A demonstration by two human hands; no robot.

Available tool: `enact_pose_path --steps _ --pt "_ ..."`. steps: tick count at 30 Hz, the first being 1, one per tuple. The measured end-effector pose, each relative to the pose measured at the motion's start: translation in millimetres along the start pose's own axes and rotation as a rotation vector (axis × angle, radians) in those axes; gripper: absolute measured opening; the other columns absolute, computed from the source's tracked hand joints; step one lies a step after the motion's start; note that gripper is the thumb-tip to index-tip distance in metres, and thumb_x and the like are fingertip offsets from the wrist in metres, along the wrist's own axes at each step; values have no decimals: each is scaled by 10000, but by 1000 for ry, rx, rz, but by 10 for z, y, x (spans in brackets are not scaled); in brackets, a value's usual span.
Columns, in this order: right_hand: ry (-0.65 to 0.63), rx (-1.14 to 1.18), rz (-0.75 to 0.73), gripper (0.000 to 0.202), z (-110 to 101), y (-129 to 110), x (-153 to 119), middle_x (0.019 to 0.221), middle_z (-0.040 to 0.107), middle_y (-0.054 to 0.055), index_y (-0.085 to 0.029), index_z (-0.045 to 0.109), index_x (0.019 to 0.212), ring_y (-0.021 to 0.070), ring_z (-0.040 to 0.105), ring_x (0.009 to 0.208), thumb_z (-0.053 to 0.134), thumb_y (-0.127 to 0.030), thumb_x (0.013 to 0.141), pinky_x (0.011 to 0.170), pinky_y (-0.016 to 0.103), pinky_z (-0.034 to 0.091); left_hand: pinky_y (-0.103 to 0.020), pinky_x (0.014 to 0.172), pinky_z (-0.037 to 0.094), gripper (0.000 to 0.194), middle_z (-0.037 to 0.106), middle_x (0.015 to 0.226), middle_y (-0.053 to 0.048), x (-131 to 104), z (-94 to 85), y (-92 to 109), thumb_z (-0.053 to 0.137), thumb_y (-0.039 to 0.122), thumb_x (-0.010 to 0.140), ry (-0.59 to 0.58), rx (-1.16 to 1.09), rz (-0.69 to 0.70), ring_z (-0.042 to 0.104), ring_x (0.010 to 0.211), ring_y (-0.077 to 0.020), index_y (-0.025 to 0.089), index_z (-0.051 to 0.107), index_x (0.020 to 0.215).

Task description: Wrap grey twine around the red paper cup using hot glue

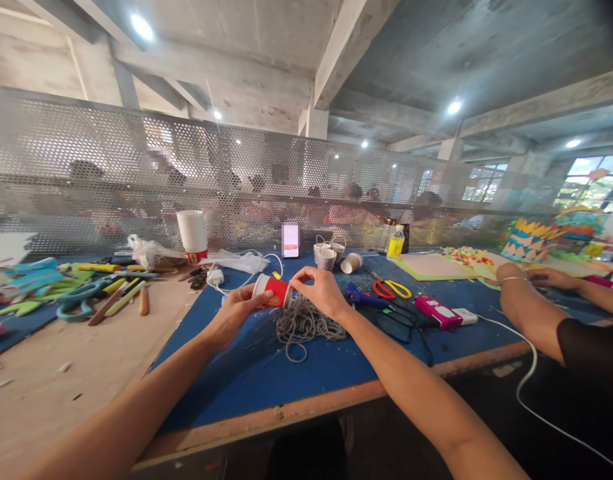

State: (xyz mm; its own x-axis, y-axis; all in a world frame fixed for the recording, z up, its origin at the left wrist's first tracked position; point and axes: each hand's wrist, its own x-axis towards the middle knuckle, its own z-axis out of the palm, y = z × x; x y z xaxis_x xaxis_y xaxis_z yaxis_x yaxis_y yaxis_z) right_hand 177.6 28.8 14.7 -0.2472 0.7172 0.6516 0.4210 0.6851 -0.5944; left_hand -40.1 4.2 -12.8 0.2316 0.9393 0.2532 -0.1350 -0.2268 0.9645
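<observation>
A red paper cup (275, 292) with a white rim lies tilted on its side in my left hand (242, 305), whose fingers and thumb are wrapped round it. My right hand (319, 291) is pinched at the cup's right end; what sits between the fingertips is too small to make out. Just below both hands a loose heap of grey cord (306, 323) rests on the blue table mat (231, 380). Beyond my right hand stand small cups wrapped in cord (325, 257), and another wrapped cup (351, 263) lies on its side.
A stack of paper cups (192, 233) and a lit phone (290, 240) stand at the back. To the right are scissors (392, 289), a blue glue gun (364, 297), a yellow bottle (395, 243) and a pink power bank (438, 313). Another person's arm (531, 310) reaches in. Tools (104, 300) lie left.
</observation>
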Motion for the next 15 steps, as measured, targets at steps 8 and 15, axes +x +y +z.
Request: enact_pose_path --steps 8,15 --pt "-32 71 42 89 4 37 10 790 751 9 -196 711 766 154 699 771 707 -211 854 783 261 523 -310 860 508 306 809 976 -68 -17 9 11 796 378 823 -41 -2 -9 707 871 -216 203 810 1074" --pt "-63 136 94 109 -8 56 7 776 751 20 -181 702 766 155 704 749 706 -255 847 751 261 529 -349 888 512 319 804 984 -82 -25 13 16 784 386 822 -36 35 4 707 897 -245 186 805 1069"
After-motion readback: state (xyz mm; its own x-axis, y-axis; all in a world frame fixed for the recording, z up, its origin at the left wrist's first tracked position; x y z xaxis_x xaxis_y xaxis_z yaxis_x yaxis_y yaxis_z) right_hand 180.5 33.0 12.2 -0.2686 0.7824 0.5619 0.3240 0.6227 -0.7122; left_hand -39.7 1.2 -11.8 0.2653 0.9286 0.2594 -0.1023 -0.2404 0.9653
